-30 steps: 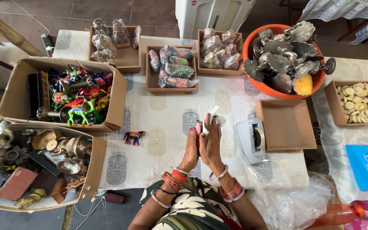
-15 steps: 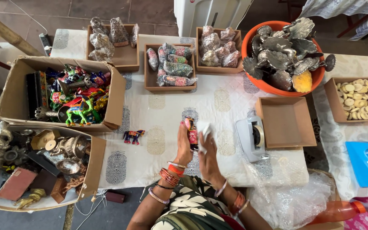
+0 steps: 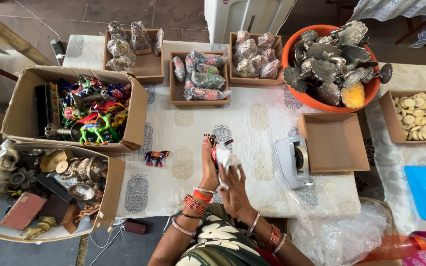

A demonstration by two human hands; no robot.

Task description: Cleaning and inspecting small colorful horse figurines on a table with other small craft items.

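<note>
The left hand point(image 3: 209, 165) is holding a small painted figurine point(image 3: 213, 144) upright above the desk point(image 3: 252, 123), fingers closed around its body. The right hand point(image 3: 232, 189) is pressing white wrapping point(image 3: 226, 160) against it, fingers closed. The figurine is probably light, stiff and fragile at its thin legs; the body seems the safest grip.

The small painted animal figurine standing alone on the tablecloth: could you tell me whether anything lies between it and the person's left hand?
Nothing visible does. The small painted animal figurine stands alone on the tablecloth; only bare cloth lies between it and the left hand. That hand, with the right hand, already holds another painted figurine and a white wrapping.
</note>
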